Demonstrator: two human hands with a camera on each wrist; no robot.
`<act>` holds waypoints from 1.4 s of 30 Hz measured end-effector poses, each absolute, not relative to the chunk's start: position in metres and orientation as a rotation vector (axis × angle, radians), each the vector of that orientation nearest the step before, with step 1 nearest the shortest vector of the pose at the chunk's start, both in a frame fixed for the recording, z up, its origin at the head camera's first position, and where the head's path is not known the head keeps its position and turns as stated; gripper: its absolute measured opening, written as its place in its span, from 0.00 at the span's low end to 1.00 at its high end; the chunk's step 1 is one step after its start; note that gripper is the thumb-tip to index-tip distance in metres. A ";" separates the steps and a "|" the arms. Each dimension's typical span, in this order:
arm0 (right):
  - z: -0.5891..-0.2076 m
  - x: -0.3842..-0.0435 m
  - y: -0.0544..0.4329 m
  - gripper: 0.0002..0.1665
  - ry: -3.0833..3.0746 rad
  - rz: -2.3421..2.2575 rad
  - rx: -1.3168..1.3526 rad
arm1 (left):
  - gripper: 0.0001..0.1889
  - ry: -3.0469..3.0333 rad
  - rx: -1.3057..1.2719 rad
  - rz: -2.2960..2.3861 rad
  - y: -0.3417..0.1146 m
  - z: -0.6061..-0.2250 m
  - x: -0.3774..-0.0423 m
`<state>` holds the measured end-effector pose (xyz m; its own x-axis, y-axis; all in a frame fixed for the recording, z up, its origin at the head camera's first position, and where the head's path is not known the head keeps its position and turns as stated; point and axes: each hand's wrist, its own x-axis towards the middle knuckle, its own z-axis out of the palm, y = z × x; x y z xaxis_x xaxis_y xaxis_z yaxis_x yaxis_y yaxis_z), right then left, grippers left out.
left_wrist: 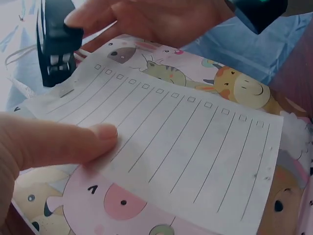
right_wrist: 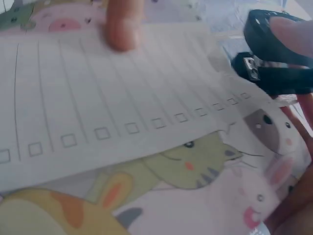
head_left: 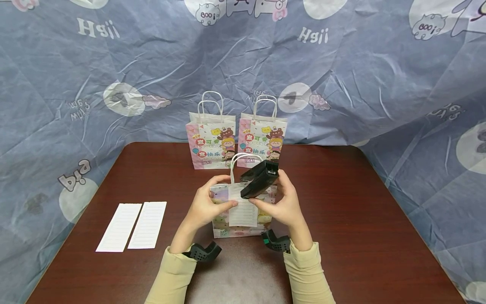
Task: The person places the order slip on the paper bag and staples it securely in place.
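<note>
A small paper gift bag [head_left: 221, 231] with cartoon animals and white twisted handles [head_left: 232, 171] is in front of the person. On its front lies a white lined slip of paper [left_wrist: 190, 142] with a column of small checkboxes. My left hand [head_left: 203, 207] pinches slip and bag at the left edge, its thumb on the paper and the other fingers mostly hidden behind. In my right hand [head_left: 286, 204] is a black stapler [head_left: 260, 179], close to the slip's top edge. A short staple-like mark [left_wrist: 66, 93] shows near that edge in the left wrist view.
Two more gift bags, a left one [head_left: 209, 145] and a right one [head_left: 262, 143], stand upright at the table's back edge. Two lined slips, one [head_left: 118, 228] beside the other [head_left: 148, 226], lie on the brown table [head_left: 341, 228] at left. Patterned blue cloth [head_left: 152, 55] hangs behind.
</note>
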<state>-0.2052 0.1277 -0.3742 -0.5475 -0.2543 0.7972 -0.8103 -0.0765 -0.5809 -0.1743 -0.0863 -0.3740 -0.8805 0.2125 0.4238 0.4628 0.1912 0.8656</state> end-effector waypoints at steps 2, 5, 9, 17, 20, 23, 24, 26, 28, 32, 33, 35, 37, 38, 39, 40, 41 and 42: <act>-0.374 -0.206 0.128 0.41 -1.728 1.680 1.136 | 0.30 -2.282 -0.608 -1.718 -0.087 -0.374 -0.175; -0.373 -0.207 0.130 0.41 -1.696 1.696 1.101 | 0.29 -2.280 -0.566 -1.693 -0.088 -0.376 -0.177; -0.371 -0.206 0.131 0.39 -1.652 1.734 1.067 | 0.28 -2.257 -0.526 -1.666 -0.088 -0.384 -0.182; -0.373 -0.206 0.143 0.42 -1.623 1.763 1.027 | 0.32 -2.328 -0.449 -1.673 -0.093 -0.414 -0.197; -0.376 -0.206 0.151 0.44 -1.655 1.736 1.008 | 0.34 -2.355 -0.446 -1.633 -0.095 -0.418 -0.197; -0.379 -0.206 0.160 0.46 -1.686 1.722 0.989 | 0.35 -2.385 -0.440 -1.594 -0.098 -0.421 -0.197; -0.379 -0.206 0.162 0.46 -1.697 1.722 0.981 | 0.36 -2.402 -0.433 -1.574 -0.099 -0.422 -0.197; -0.374 -0.201 0.165 0.48 -1.725 1.711 0.963 | 0.36 -2.435 -0.418 -1.565 -0.101 -0.426 -0.197; -0.370 -0.197 0.168 0.51 -1.753 1.688 0.958 | 0.37 -2.466 -0.405 -1.554 -0.104 -0.429 -0.196; -0.374 -0.198 0.178 0.60 -1.807 1.631 0.959 | 0.38 -2.511 -0.377 -1.508 -0.111 -0.435 -0.196; -0.378 -0.200 0.182 0.62 -1.815 1.622 0.960 | 0.37 -2.517 -0.372 -1.484 -0.113 -0.436 -0.196; -0.386 -0.204 0.189 0.65 -1.830 1.620 0.952 | 0.36 -2.517 -0.370 -1.464 -0.117 -0.438 -0.195; -0.391 -0.204 0.193 0.67 -1.835 1.630 0.941 | 0.36 -2.511 -0.376 -1.444 -0.121 -0.439 -0.196; -0.393 -0.204 0.195 0.68 -1.835 1.641 0.933 | 0.36 -2.510 -0.377 -1.431 -0.123 -0.440 -0.196; -0.395 -0.204 0.197 0.68 -1.835 1.650 0.927 | 0.36 -2.508 -0.375 -1.423 -0.124 -0.440 -0.196; -0.396 -0.204 0.198 0.68 -1.835 1.656 0.917 | 0.36 -2.505 -0.371 -1.420 -0.126 -0.440 -0.196; -0.397 -0.204 0.200 0.68 -1.835 1.659 0.909 | 0.36 -2.508 -0.364 -1.403 -0.128 -0.440 -0.196; -0.398 -0.204 0.201 0.68 -1.837 1.659 0.902 | 0.36 -2.510 -0.354 -1.396 -0.130 -0.440 -0.197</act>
<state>-0.2041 0.2008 -0.3981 -0.6547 -0.1418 0.7425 -0.7530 0.0371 -0.6569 -0.1969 -0.1301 -0.4397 -0.9399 0.0903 0.3293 0.3274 0.5124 0.7939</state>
